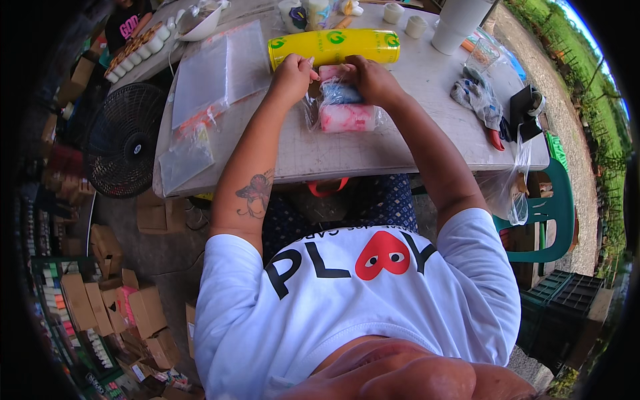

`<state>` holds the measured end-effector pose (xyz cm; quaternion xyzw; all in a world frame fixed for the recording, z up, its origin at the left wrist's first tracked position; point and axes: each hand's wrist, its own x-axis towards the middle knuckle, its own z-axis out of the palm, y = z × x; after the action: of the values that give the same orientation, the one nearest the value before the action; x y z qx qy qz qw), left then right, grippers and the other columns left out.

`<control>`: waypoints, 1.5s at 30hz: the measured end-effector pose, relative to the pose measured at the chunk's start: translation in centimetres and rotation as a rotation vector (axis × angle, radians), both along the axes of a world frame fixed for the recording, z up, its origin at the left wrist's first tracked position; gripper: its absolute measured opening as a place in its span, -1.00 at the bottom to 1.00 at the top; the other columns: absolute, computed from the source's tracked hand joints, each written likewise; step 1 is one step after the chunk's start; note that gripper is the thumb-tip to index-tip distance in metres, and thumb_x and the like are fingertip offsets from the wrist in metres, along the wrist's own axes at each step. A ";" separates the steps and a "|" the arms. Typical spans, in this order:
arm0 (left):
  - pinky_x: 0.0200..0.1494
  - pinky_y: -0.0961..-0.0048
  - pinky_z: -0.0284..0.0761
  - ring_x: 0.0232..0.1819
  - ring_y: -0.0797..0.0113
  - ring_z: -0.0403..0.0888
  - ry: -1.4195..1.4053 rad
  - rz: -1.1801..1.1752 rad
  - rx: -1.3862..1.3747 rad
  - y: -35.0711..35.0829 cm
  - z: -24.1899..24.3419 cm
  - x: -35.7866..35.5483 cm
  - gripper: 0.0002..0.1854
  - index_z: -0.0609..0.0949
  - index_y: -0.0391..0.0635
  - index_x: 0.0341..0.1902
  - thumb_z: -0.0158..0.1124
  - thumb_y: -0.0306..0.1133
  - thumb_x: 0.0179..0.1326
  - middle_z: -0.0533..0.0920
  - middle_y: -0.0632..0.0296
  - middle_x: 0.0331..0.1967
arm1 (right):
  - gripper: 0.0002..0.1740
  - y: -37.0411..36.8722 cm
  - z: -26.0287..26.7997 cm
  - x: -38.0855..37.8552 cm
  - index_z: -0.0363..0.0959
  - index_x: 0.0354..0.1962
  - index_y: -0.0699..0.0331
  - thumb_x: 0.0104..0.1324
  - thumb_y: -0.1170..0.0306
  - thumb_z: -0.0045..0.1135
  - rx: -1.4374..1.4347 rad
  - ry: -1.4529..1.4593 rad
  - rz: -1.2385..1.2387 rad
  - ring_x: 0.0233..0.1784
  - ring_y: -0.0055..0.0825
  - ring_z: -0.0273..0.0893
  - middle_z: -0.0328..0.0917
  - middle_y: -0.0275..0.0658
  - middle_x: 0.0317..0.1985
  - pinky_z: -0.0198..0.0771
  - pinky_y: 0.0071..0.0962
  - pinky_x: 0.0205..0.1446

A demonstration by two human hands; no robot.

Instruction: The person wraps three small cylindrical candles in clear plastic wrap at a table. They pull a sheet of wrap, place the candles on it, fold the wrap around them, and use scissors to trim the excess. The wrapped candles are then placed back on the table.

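Note:
Several cylindrical candle-like pieces lie in a row on the table, partly in clear plastic film: a pink-and-white marbled one (347,118) nearest me, a blue one (341,93) behind it and a pink one (329,73) farthest. My right hand (372,80) rests at the far right end of the row, fingers bent on the pink piece or its film. To the left, my left hand (295,77) has thumb and fingers pinched together by the film; what they pinch is too small to tell. A yellow roll of cling wrap (334,46) lies just beyond both hands.
Clear plastic bags (220,75) lie at left, beside a black fan (125,140). A white tumbler (457,25), a clear glass (482,55), grey work gloves (477,97) and a black holder (525,112) stand or lie at right. Another person (125,22) is at the far left.

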<state>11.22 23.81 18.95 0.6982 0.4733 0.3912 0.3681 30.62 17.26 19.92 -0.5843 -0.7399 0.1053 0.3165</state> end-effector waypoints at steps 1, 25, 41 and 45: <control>-0.32 0.45 0.44 -0.44 0.38 0.58 0.099 0.006 -0.017 0.0 0.0 0.0 -0.60 0.56 -0.25 -0.36 0.22 -0.08 0.22 0.63 0.17 -0.50 | -0.70 0.1 -0.2 0.1 0.42 -0.05 0.34 0.34 0.34 -0.05 0.010 0.001 0.008 -0.08 -0.04 0.52 0.57 0.03 -0.20 0.39 -0.21 -0.01; -0.45 0.58 0.40 -0.52 0.52 0.50 -0.317 -0.072 -0.291 -0.4 0.6 -0.5 -0.78 0.49 -0.13 -0.34 0.17 -0.24 0.29 0.59 0.29 -0.46 | -0.69 0.8 -0.9 0.4 0.41 -0.15 0.26 0.36 0.19 -0.08 0.056 -0.004 0.035 -0.20 0.05 0.51 0.57 0.07 -0.33 0.37 -0.07 -0.12; -0.41 0.32 0.42 -0.53 0.13 0.51 -0.010 0.139 0.323 3.5 -2.3 1.0 -0.74 0.55 -0.19 -0.48 0.36 -0.25 0.08 0.58 0.08 -0.58 | -0.65 0.9 -0.5 0.5 0.42 -0.04 0.31 0.37 0.23 -0.05 -0.037 -0.013 0.077 -0.07 -0.02 0.50 0.55 0.04 -0.15 0.38 -0.21 0.00; -0.33 0.15 0.44 -0.39 -0.04 0.54 0.160 0.292 0.443 3.6 -3.9 2.1 -0.77 0.51 -0.15 -0.47 0.27 -0.26 0.13 0.59 0.01 -0.44 | -0.66 1.2 -0.9 0.7 0.42 -0.03 0.30 0.36 0.26 -0.04 0.009 -0.075 0.047 -0.05 -0.03 0.49 0.54 0.02 -0.12 0.38 -0.22 0.02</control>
<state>13.28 27.40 15.00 0.7148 0.4992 0.4778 0.1078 31.30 18.51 18.97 -0.5689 -0.7652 0.0872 0.2885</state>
